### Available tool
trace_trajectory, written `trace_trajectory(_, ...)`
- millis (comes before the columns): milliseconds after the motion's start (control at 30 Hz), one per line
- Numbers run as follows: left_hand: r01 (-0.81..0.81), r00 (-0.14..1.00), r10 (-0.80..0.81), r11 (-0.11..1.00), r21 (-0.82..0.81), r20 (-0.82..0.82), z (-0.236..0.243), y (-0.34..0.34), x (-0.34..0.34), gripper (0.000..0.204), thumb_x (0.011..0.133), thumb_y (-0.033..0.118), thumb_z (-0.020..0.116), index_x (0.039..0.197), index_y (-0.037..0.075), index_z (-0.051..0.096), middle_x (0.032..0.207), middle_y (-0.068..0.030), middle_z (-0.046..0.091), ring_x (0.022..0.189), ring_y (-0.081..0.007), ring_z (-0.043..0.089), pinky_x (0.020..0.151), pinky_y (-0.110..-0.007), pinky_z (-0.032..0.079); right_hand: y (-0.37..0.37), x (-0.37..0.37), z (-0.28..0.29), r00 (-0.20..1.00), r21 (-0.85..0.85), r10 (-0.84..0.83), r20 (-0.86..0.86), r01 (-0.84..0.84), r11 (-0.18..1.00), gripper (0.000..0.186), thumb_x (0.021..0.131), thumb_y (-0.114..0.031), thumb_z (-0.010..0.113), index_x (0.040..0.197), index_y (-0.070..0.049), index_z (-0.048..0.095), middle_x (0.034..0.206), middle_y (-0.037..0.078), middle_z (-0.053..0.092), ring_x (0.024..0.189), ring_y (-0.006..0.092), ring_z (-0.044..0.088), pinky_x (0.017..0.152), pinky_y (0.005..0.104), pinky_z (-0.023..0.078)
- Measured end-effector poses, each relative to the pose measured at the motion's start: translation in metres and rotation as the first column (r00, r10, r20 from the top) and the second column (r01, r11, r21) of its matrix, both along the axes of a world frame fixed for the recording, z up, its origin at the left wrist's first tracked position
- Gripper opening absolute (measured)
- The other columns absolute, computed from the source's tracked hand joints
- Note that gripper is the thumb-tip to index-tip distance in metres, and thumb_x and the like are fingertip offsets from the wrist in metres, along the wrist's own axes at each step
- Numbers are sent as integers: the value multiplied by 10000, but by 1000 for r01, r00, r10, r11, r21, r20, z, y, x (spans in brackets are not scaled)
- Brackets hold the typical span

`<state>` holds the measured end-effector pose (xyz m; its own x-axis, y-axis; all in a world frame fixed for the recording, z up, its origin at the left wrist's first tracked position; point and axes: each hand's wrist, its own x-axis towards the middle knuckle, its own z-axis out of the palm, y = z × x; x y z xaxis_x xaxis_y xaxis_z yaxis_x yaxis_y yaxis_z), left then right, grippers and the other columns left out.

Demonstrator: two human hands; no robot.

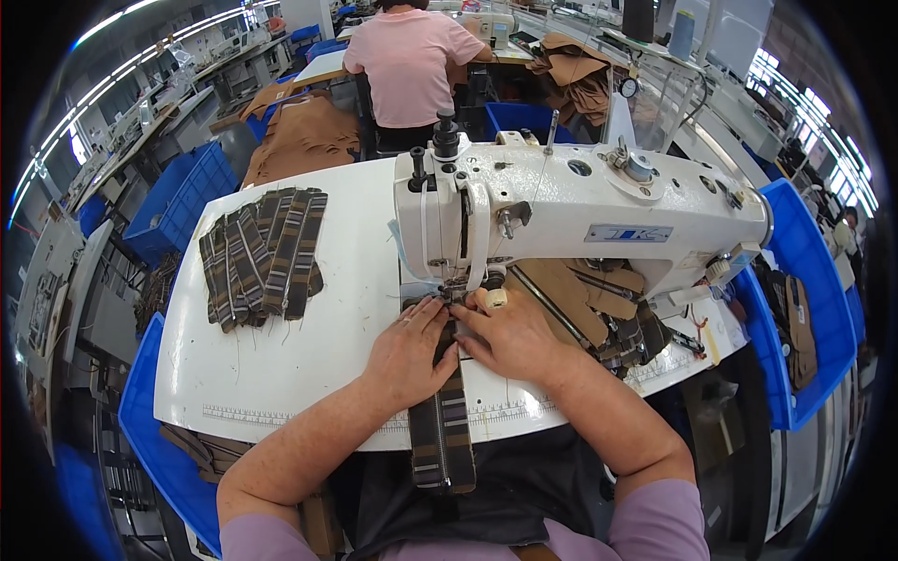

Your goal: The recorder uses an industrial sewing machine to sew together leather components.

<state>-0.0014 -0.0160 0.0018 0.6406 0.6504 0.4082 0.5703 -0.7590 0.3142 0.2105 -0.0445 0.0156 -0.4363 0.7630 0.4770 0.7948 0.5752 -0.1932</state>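
Observation:
A long dark striped fabric strip with a zipper (pixel 441 439) runs under the needle area of a white sewing machine (pixel 571 201) and hangs over the table's near edge. My left hand (pixel 409 351) lies on the strip's left side, fingers flat and pointing at the presser foot (pixel 456 285), thumb stretched toward the right. From the right, my right hand (pixel 517 338) has bent fingers closed at the strip's right edge, close to the foot. Both hands hide part of the strip. Its far end, under the foot, is hard to make out.
A fanned pile of striped strips (pixel 265 252) lies on the white table (pixel 351 224) at left. Brown pieces (pixel 566 299) and more strips lie under the machine arm. Blue bins (pixel 809 309) stand at both sides. A person in pink (pixel 412 70) sits ahead.

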Motion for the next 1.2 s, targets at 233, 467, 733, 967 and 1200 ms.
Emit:
trace_trajectory(233, -15, 1000, 15, 1000, 13, -3, 0, 1, 0, 480, 875, 227, 678, 1236, -87, 638, 1336, -244, 618, 1284, -368, 589, 1116, -451, 461, 0, -1, -1, 1000, 6, -1, 10, 1, 1000, 405, 838, -280, 733, 1161, -37, 707, 980, 115, 649, 985, 309, 600, 811, 439, 481)
trace_trajectory(467, 16, 1000, -15, 999, 43, -26, 4, 1, -6, 550, 864, 267, 684, 1281, -85, 615, 1371, -244, 594, 1324, -366, 556, 1146, -466, 427, -2, -1, 0, 995, 44, 97, 13, -98, 994, 399, 829, -270, 732, 1149, -32, 711, 1117, 89, 696, 1085, 276, 616, 907, 421, 462)
trace_trajectory(733, 44, 997, -45, 999, -9, -61, 4, 0, -12, 619, 851, 295, 687, 1331, -83, 590, 1406, -241, 574, 1348, -361, 537, 1173, -468, 393, -4, -3, 5, 997, 15, 77, 9, -77, 997, 460, 797, -313, 737, 1154, -26, 703, 1184, 90, 699, 1094, 273, 631, 972, 428, 431)
trace_trajectory(967, 40, 999, -40, 999, -9, -35, 3, 2, -10, 601, 845, 307, 693, 1304, -72, 617, 1372, -229, 604, 1312, -343, 571, 1169, -465, 398, -4, -3, 5, 998, -26, 65, 10, -65, 998, 475, 803, -317, 730, 1177, -26, 696, 1198, 90, 691, 1124, 277, 615, 988, 437, 415)
trace_trajectory(1200, 28, 998, -28, 1000, -2, -53, 8, 2, -11, 559, 847, 314, 692, 1279, -39, 651, 1350, -197, 629, 1304, -310, 581, 1170, -452, 398, -5, -4, 8, 998, -23, 37, 48, -36, 999, 478, 803, -311, 724, 1189, -32, 687, 1207, 93, 682, 1121, 288, 622, 962, 443, 435)
